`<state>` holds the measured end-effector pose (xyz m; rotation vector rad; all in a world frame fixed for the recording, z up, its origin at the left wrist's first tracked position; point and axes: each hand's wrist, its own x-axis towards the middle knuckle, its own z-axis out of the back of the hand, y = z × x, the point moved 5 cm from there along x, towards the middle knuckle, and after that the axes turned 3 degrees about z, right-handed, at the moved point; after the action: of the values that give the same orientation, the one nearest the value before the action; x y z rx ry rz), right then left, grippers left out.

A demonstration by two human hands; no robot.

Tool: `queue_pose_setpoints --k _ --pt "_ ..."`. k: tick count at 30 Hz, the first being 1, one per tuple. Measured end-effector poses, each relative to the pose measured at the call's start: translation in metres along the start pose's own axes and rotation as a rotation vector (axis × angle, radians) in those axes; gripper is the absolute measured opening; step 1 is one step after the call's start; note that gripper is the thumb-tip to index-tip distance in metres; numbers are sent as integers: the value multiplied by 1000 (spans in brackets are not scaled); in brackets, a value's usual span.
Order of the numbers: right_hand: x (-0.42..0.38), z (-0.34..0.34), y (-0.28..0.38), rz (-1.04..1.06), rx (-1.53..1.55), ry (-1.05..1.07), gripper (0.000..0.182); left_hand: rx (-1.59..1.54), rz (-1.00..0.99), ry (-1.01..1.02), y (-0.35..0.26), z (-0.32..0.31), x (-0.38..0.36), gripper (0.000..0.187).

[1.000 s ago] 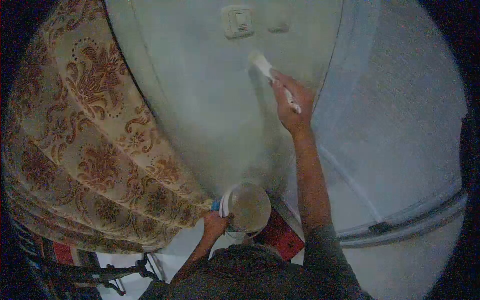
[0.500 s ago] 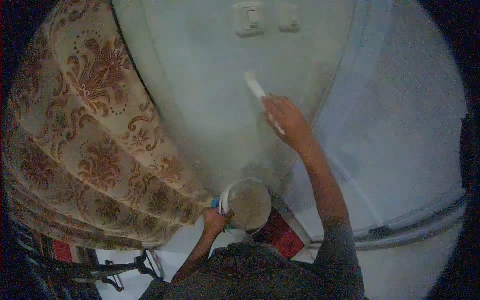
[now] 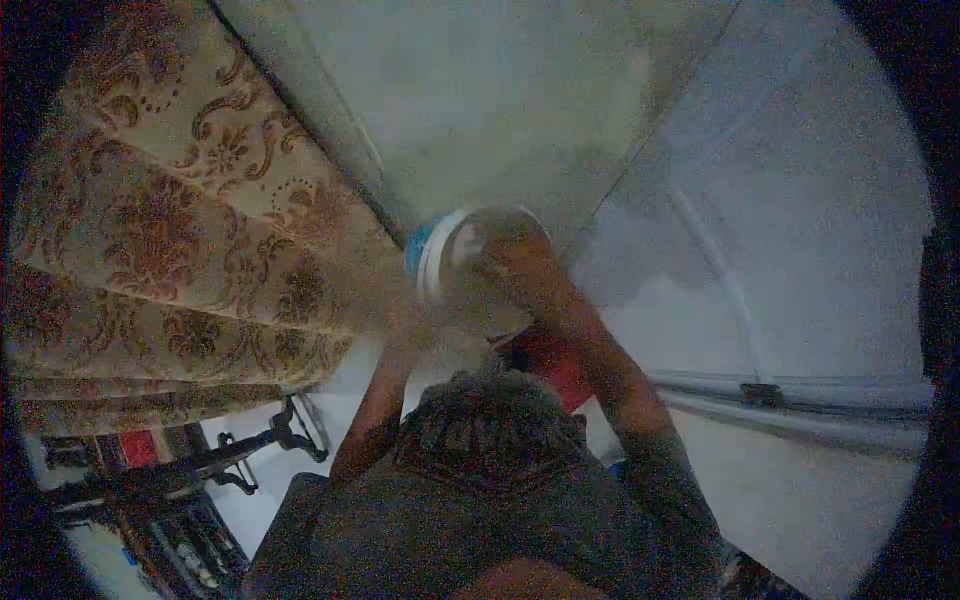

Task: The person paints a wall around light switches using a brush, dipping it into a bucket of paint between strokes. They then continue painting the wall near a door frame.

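Observation:
A round white-rimmed bucket (image 3: 432, 265) with a blue patch on its left side is held up in front of my chest. My left hand (image 3: 405, 318) is at its lower left side, blurred, around the rim area. My right hand (image 3: 515, 258) reaches over the bucket's opening, its fingers dark and smeared. The white-handled brush is not visible now; the hand and bucket hide whatever it holds. Beyond the bucket stands a pale greenish wall (image 3: 500, 90).
Patterned curtain (image 3: 160, 240) hangs along the left. A bluish-white surface (image 3: 820, 220) with a metal rail (image 3: 830, 405) lies at the right. Something red (image 3: 555, 368) shows below the bucket. A dark rack (image 3: 190, 470) is at the lower left.
My right hand has come down from the wall to the bucket, and the brush has gone out of sight. The bucket and my left hand appear higher in view; the wall switches have left the view.

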<state>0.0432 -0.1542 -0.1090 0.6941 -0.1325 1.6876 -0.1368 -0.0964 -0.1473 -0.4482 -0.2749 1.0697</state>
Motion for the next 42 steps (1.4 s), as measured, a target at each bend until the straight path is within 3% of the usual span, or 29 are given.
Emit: queue_pose_setpoints --k 1,3,4,6,10,12,13,15,16,18,19,21,25,27,29,31,32,33,34,35,37,39,40,42 --pt "7 -3 2 -7 1 -3 23 4 -5 5 -13 16 -3 30" --pt "8 -31 -7 -283 -60 522 26 -437 259 134 -15 25 -8 21" --pt "2 -39 -7 -287 -61 520 26 -437 255 137 -6 12 -7 21" --pt "-14 -60 -16 -468 -34 357 27 -351 82 -48 25 -14 1 21" --pt "-9 -29 2 -466 82 347 29 -225 -15 -52 23 -17 4 18" --pt "-14 -13 1 -335 344 111 30 -96 -95 -126 23 -18 3 17" --pt "-14 -7 1 -333 345 114 30 -96 -91 -127 26 -18 6 17" --pt "-23 24 4 -805 736 42 25 -154 -140 -154 18 -8 1 17" --pt "-34 19 -1 -806 737 45 25 -155 -138 -154 25 -14 2 17" --pt "-59 17 -21 -864 901 -294 21 -139 -42 -100 41 -28 8 17" --pt "-64 20 -26 -859 903 -296 21 -138 -43 -105 42 -28 11 17" --pt "-56 46 -21 -604 877 -370 20 -119 84 -15 40 -25 17 17" --pt "-56 64 -25 -780 825 -351 19 -425 89 -93 52 -39 20 18" --pt "-58 61 -46 -721 785 -329 19 199 -461 -500 -9 8 1 23" --pt "-44 87 -46 -756 737 -358 21 -248 -25 -170 44 -42 26 28" --pt "-24 100 -50 -807 698 -373 24 -233 89 -217 40 -35 22 29" --pt "-9 113 -53 -648 771 -611 24 -241 76 -236 21 -18 22 29" --pt "2 125 -55 -481 840 -839 24 -356 130 -98 0 0 15 29" --pt "16 137 -57 -463 836 -844 24 -469 183 45 -14 6 11 28" --pt "38 152 -57 -373 971 -903 20 -479 169 38 -15 6 20 28" --pt "69 185 -60 -261 1117 -957 17 -534 336 124 -18 -1 18 27" --pt "91 217 -55 -114 622 -1038 16 -542 263 67 -16 -8 21 28" --pt "99 225 -58 -102 623 -1041 16 -546 195 19 -16 -10 23 30" --pt "110 241 -51 82 261 -992 19 -561 179 0 -25 -9 23 30"
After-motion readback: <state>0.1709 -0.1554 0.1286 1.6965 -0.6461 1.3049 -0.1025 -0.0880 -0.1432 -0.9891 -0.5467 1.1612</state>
